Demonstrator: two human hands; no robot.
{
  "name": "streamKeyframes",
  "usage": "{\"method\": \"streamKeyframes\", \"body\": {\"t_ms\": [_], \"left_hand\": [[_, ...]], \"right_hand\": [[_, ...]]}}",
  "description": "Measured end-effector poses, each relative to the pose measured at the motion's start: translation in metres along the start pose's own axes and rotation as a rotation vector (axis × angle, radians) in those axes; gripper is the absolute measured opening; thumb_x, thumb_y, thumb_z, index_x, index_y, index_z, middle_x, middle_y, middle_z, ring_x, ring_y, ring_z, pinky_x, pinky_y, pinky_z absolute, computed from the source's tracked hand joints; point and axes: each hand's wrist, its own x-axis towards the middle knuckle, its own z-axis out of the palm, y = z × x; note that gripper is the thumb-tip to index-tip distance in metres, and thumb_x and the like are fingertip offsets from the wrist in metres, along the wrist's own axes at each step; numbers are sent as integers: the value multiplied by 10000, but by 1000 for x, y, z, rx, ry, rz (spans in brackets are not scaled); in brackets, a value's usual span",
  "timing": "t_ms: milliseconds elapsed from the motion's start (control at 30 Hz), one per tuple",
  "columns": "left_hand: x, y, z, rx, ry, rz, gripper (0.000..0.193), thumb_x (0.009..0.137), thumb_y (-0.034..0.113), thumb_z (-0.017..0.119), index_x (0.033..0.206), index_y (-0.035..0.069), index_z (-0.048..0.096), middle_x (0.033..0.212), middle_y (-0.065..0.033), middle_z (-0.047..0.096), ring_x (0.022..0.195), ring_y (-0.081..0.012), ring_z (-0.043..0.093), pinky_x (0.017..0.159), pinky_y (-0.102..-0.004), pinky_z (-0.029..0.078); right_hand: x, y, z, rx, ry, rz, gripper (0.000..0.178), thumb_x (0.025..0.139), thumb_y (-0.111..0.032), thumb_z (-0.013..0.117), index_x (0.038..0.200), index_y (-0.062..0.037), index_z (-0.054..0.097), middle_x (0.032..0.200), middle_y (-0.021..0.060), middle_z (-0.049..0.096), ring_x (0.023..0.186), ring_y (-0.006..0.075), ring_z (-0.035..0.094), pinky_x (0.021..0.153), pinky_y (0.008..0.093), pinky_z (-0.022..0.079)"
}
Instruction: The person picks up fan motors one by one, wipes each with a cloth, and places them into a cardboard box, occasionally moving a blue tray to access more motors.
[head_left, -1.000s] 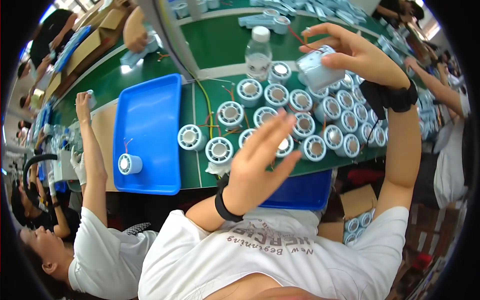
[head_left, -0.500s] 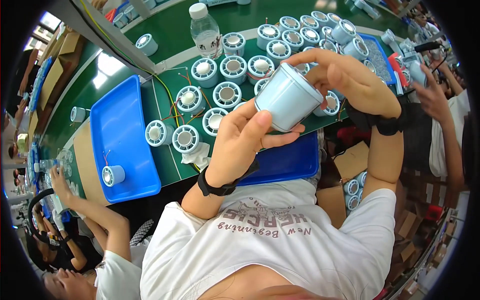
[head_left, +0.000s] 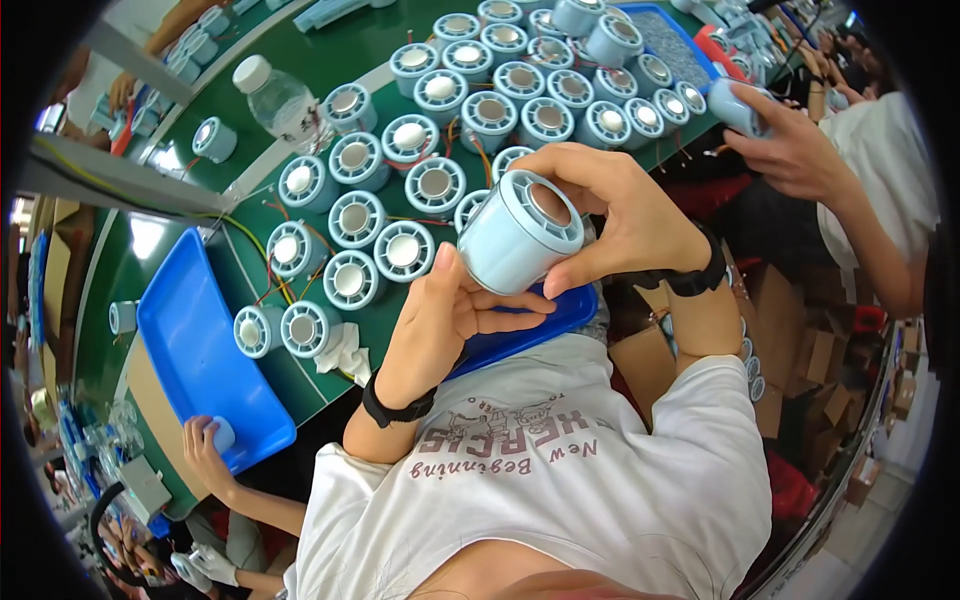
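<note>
A light-blue cylindrical housing [head_left: 512, 238] is held tilted between my two hands, in front of my chest. Its vented end, with a round brownish disc in the middle, faces up and to the right. My right hand [head_left: 615, 205] wraps it from the far side and the right, thumb at the lower rim. From the left, my left hand [head_left: 440, 305] supports its lower end, with thumb upright and fingers underneath. Just beyond my hands stand many similar housings, such as one with a brown disc [head_left: 436, 186], several trailing thin red wires.
A clear bottle [head_left: 285, 108] with white cap stands behind the housings. On the left lies a blue tray [head_left: 185, 330], where another person's hand [head_left: 203, 455] grasps a housing. A crumpled tissue [head_left: 345, 355] sits near the table edge. At right, a co-worker's hand [head_left: 790, 150] holds a housing.
The housing in my hands has turned, bringing its vented end into view. My right hand has closed around it. At left, another person's hand has reached the tray's housing. The view has shifted.
</note>
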Motion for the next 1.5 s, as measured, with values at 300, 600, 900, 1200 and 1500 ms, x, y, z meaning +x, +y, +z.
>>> {"method": "streamKeyframes", "body": {"t_ms": [300,600,900,1200,1500], "left_hand": [[5,-18,-1,337,-1,40,538,1073,382,387,1344,-65,514,1225,-229,611,1079,-316,664,935,-420,560],[4,-23,-1,425,-31,61,285,1048,121,492,1225,-89,569,1167,-176,632,1065,-250,666,918,-367,568],[-2,-22,-2,539,-26,65,260,1029,117,537,1199,-70,600,1099,-134,665,1019,-202,681,885,-317,570],[-32,-17,-19,1082,127,297,207,931,63,659,1127,-3,660,1012,-133,666,786,-173,664,663,-265,550],[-18,-18,-37,1882,841,575,501,761,135,806,1224,52,634,1256,-105,549,1083,-320,494,900,-400,423]], "right_hand": [[-26,21,4,-54,427,187,753,711,-142,905,1340,19,523,1220,56,576,1011,105,575,879,279,517],[27,48,27,-522,578,45,694,789,-233,835,1332,49,508,1121,200,641,938,261,659,772,321,544],[85,72,12,-1030,777,91,683,848,-386,764,1274,89,519,1051,302,645,920,440,649,741,443,547],[35,20,22,-1155,600,-41,682,812,-350,786,1334,-6,513,1066,167,670,1023,349,594,878,444,462],[16,38,71,-973,159,-87,844,687,-218,854,1415,-84,449,1169,62,660,1151,230,506,939,430,324]]}}
